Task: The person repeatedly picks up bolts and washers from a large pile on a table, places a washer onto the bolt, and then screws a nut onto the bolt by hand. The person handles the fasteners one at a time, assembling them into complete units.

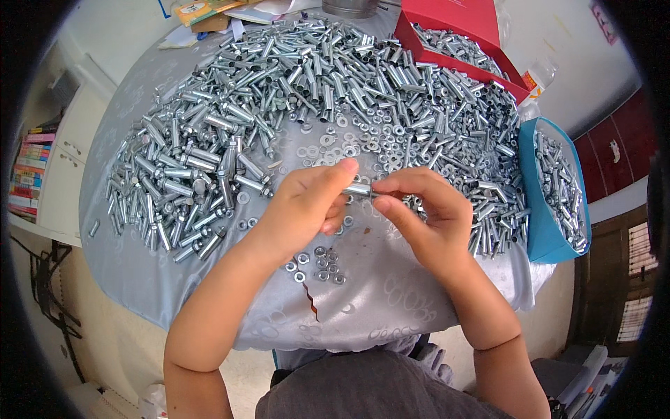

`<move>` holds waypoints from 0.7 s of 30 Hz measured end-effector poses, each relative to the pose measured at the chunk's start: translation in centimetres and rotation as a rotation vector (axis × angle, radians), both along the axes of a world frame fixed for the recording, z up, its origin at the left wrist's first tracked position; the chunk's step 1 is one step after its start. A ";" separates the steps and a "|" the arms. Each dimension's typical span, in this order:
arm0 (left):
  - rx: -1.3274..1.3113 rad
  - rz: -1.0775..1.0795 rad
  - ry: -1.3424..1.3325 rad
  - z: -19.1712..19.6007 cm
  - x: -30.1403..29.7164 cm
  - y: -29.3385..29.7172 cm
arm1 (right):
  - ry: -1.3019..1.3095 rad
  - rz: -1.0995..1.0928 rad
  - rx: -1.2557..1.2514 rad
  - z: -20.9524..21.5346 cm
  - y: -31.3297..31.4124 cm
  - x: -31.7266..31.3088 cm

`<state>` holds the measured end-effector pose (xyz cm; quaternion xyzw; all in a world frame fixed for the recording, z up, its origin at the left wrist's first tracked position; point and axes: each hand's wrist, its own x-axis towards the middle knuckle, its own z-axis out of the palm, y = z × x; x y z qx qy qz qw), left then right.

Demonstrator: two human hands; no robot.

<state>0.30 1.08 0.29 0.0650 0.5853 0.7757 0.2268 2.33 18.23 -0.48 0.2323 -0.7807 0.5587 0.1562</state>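
Our left hand (307, 202) and right hand (419, 209) pinch one silver metal sleeve bolt (359, 189); a huge unsorted zinc-plated heap (279, 91) covers the desk's far half, the red cardboard box (447, 28) and blue bin (541, 230) part-filled.

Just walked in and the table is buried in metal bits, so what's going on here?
A person sits at a round table with a grey cloth, holding one small silver sleeve bolt between both hands: left hand gripping it, right hand pinching its end. A big heap of similar bolts and sleeves covers the far side, loose nuts and washers lie near the wrists, and a red box and a blue box hold more.
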 end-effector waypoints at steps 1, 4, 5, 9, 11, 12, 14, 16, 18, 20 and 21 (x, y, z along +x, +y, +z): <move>-0.012 0.006 -0.005 0.1 0.0 0.1 | 0.022 -0.002 -0.004 -0.1 -0.1 -0.1; -0.032 0.016 0.000 0.2 0.1 0.2 | 0.028 -0.025 0.002 -0.1 -0.4 0.2; -0.017 0.031 -0.039 0.4 0.1 0.2 | 0.024 -0.031 0.007 0.1 -0.6 0.3; 0.068 0.091 -0.166 0.3 -0.4 -0.2 | 0.104 -0.081 0.164 0.9 -0.2 -0.2; 0.103 0.121 -0.205 0.0 -1.0 -0.7 | 0.275 -0.164 0.383 0.1 0.3 -1.3; 0.111 0.137 -0.219 -0.2 -1.2 -0.9 | 0.224 -0.223 0.486 0.1 0.3 -1.2; 0.139 0.140 -0.226 -0.7 -1.7 -1.2 | 0.185 -0.286 0.564 -0.5 0.7 -1.5; 0.121 0.143 -0.237 -0.5 -1.6 -1.1 | 0.175 -0.328 0.633 -1.0 1.0 -1.7; 0.100 0.146 -0.241 -0.3 -1.5 -0.8 | 0.193 -0.351 0.695 -1.2 1.3 -1.7; 0.073 0.151 -0.240 -0.3 -1.3 -0.7 | 0.196 -0.351 0.715 -1.5 1.2 -1.9; 0.073 0.146 -0.245 -0.2 -1.2 -0.7 | 0.197 -0.351 0.725 -1.6 1.2 -2.0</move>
